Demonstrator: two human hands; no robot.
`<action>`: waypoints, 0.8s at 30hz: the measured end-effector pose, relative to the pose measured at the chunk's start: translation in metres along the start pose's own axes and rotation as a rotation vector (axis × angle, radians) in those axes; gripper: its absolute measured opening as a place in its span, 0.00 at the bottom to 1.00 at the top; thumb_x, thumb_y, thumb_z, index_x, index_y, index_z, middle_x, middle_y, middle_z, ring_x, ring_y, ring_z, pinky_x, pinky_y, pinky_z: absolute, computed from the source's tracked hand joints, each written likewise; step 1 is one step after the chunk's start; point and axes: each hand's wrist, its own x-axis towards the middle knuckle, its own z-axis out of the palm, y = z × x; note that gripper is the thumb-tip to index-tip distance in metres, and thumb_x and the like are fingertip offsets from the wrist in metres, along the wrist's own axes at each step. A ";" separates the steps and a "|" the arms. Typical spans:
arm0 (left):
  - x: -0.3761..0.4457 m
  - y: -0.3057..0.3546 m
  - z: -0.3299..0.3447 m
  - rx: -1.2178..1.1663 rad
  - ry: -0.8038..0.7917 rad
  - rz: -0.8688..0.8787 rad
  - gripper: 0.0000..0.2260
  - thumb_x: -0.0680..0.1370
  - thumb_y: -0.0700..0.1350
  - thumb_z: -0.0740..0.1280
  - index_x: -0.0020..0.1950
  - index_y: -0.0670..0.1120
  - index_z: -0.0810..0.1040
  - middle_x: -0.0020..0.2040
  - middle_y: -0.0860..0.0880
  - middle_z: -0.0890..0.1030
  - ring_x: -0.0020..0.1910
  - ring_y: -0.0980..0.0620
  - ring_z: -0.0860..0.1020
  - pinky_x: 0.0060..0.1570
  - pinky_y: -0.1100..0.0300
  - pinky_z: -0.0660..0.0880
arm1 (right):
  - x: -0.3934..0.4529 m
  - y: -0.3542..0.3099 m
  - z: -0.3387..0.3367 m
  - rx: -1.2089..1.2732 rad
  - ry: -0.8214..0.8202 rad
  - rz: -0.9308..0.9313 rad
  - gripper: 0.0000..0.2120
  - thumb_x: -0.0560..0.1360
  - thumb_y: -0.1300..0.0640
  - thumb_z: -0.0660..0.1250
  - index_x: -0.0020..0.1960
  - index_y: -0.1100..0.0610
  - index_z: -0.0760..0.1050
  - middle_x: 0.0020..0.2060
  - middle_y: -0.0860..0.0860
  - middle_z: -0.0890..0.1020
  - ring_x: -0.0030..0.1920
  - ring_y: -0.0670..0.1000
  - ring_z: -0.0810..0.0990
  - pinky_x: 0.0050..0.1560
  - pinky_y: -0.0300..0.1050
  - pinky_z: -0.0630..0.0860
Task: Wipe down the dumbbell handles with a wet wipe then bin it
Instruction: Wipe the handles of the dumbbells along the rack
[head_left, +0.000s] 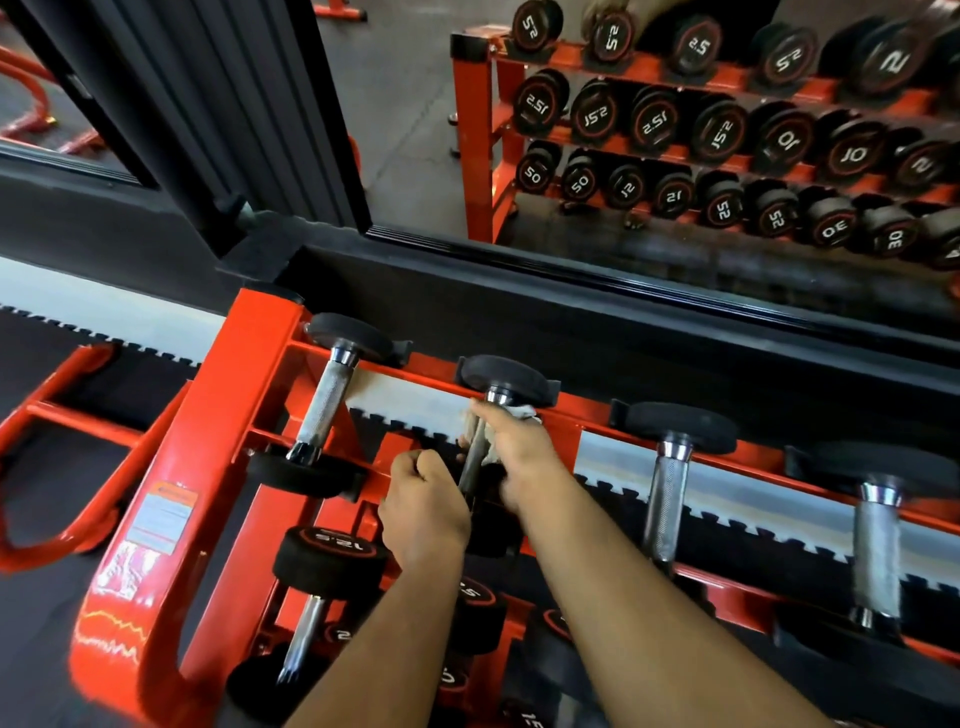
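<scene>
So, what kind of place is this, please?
Most likely a gym's free-weights area. An orange rack holds rows of dumbbells, a wall mirror reflects more numbered weights, and the right hand rubs a wipe on one handle.

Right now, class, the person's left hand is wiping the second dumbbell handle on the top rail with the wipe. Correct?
Not quite. The head view shows the right hand holding the wipe round the second dumbbell handle; the left hand is fisted beside it.
</scene>
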 end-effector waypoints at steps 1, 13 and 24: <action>0.001 -0.001 -0.001 0.005 0.006 -0.002 0.20 0.73 0.60 0.48 0.51 0.55 0.75 0.46 0.48 0.81 0.52 0.40 0.77 0.57 0.38 0.75 | -0.001 0.003 0.007 -0.041 0.093 -0.034 0.07 0.70 0.57 0.72 0.43 0.61 0.82 0.35 0.56 0.82 0.37 0.55 0.81 0.49 0.51 0.80; 0.002 0.000 -0.002 0.019 0.013 0.009 0.17 0.74 0.57 0.49 0.50 0.54 0.75 0.48 0.47 0.81 0.54 0.38 0.76 0.60 0.40 0.73 | -0.002 0.014 0.008 -0.066 0.106 -0.032 0.06 0.69 0.57 0.73 0.39 0.60 0.80 0.33 0.57 0.82 0.35 0.56 0.80 0.44 0.53 0.80; 0.001 -0.001 0.000 0.000 0.015 0.008 0.19 0.74 0.58 0.48 0.52 0.54 0.74 0.52 0.46 0.81 0.56 0.39 0.76 0.61 0.40 0.73 | -0.004 0.025 -0.008 0.038 -0.124 0.111 0.15 0.68 0.49 0.77 0.47 0.61 0.84 0.42 0.57 0.86 0.42 0.56 0.84 0.53 0.53 0.82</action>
